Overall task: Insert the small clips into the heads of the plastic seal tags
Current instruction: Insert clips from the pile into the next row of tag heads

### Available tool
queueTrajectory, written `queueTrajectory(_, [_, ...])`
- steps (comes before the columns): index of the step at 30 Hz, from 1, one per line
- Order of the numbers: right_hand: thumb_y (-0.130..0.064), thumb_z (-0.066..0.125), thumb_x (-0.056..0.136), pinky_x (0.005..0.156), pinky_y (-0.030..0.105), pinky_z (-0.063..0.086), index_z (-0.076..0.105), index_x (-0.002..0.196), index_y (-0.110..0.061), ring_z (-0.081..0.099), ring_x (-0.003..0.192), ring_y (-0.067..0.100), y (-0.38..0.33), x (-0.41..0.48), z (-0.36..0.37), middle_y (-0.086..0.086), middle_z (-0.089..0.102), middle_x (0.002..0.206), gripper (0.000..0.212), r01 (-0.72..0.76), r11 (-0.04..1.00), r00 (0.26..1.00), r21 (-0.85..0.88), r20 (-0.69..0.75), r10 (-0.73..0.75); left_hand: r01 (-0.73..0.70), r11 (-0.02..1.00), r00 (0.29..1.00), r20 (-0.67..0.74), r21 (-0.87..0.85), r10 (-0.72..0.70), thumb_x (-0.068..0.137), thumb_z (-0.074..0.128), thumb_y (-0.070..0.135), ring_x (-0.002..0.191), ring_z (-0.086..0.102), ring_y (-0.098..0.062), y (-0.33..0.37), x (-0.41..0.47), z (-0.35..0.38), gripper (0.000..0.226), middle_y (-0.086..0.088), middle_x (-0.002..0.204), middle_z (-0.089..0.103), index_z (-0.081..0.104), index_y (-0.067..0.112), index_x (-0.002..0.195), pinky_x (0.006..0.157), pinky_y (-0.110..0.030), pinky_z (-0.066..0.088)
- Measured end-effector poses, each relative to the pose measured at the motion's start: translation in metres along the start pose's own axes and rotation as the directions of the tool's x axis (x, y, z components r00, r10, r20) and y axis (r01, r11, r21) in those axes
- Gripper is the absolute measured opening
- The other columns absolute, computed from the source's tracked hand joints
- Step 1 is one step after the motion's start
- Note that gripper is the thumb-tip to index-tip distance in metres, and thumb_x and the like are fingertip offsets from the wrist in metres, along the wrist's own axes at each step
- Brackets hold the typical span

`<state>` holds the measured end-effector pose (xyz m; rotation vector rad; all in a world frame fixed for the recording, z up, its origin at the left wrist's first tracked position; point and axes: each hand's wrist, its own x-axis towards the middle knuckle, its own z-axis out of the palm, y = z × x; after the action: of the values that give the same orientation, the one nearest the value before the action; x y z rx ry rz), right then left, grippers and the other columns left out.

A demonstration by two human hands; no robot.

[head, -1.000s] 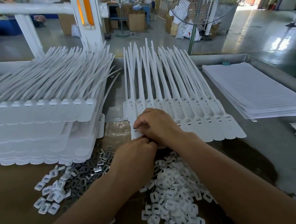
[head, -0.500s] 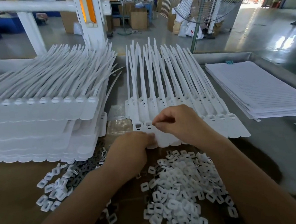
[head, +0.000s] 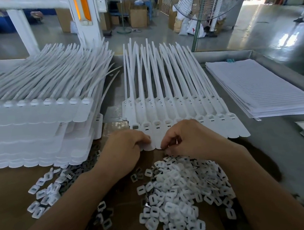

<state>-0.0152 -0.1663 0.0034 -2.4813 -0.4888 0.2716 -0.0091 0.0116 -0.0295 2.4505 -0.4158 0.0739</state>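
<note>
The seal tags (head: pixel 175 110) lay in a row at twelve o'clock, heads toward the person. The left hand (head: pixel 125 150) pinched their near edge with curled fingers. The right hand (head: pixel 188 139) curled beside it, and I couldn't tell what it held. White clips (head: pixel 177 188) were heaped at six o'clock.

White seal tags (head: pixel 165 109), white clips (head: pixel 175 190) with dark slots, dark grey metal pieces (head: pixel 73 175), brown surface (head: pixel 7 186), white sheets (head: pixel 260 89) ruled in fine lines, orange strip (head: pixel 86 8) on white post (head: pixel 94 18).
</note>
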Motion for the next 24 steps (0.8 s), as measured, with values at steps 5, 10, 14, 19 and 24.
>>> queueTrajectory(5, [-0.015, 0.069, 0.079, 0.065, 0.007, 0.044, 0.073, 0.089, -0.023, 0.055, 0.065, -0.005, -0.0007, 0.0029, 0.004, -0.02, 0.057, 0.067, 0.013, -0.023, 0.999, 0.998, -0.044, 0.055, 0.025, -0.046, 0.996, 0.999, 0.017, 0.082, 0.045, 0.088, 0.048, 0.002, 0.111, 0.053, -0.007, 0.003, -0.0021, 0.0, 0.034, 0.009, 0.119, 0.062, 0.068, 0.02, 0.108, 0.09, -0.009, 0.028])
queueTrajectory(10, [-0.019, 0.068, 0.081, 0.068, 0.012, 0.044, 0.067, 0.085, -0.022, 0.053, 0.071, -0.002, 0.0003, 0.0033, 0.0042, -0.019, 0.054, 0.072, 0.005, -0.022, 0.996, 0.994, -0.089, 0.103, 0.031, -0.084, 0.984, 0.996, 0.032, 0.159, 0.08, 0.088, 0.044, 0.003, 0.112, 0.052, -0.007, 0.0042, -0.0038, -0.0003, 0.037, 0.008, 0.122, 0.06, 0.065, 0.021, 0.112, 0.093, -0.013, 0.031])
queueTrajectory(14, [-0.021, 0.064, 0.084, 0.06, 0.008, 0.041, 0.056, 0.071, -0.027, 0.053, 0.065, -0.002, 0.0039, 0.0033, 0.0016, -0.014, 0.057, 0.07, 0.017, -0.037, 0.999, 0.999, -0.015, 0.036, 0.038, -0.11, 0.967, 0.993, 0.062, 0.229, 0.098, 0.089, 0.043, 0.005, 0.108, 0.054, -0.011, 0.007, -0.0038, -0.0002, 0.037, 0.005, 0.12, 0.061, 0.064, 0.024, 0.112, 0.094, -0.021, 0.039])
queueTrajectory(19, [-0.018, 0.056, 0.09, 0.059, 0.016, 0.05, 0.054, 0.077, -0.021, 0.062, 0.062, 0.001, 0.0044, 0.0066, 0.0064, -0.006, 0.065, 0.07, 0.013, -0.072, 0.967, 0.991, 0.246, -0.088, 0.096, -0.151, 0.943, 0.987, 0.101, 0.295, 0.127, 0.09, 0.041, 0.009, 0.106, 0.055, -0.013, 0.0083, -0.0034, -0.0004, 0.033, 0.002, 0.117, 0.062, 0.063, 0.02, 0.112, 0.092, -0.03, 0.043])
queueTrajectory(24, [-0.017, 0.063, 0.084, 0.063, 0.013, 0.049, 0.055, 0.072, -0.027, 0.06, 0.068, 0.002, 0.0085, 0.0101, 0.0101, -0.006, 0.064, 0.075, 0.017, -0.06, 0.977, 0.97, 0.205, -0.219, 0.106, -0.165, 0.934, 0.984, 0.11, 0.316, 0.137, 0.09, 0.042, 0.012, 0.106, 0.055, -0.012, 0.01, -0.0029, 0.0012, 0.032, 0.002, 0.117, 0.06, 0.061, 0.021, 0.114, 0.091, -0.028, 0.043])
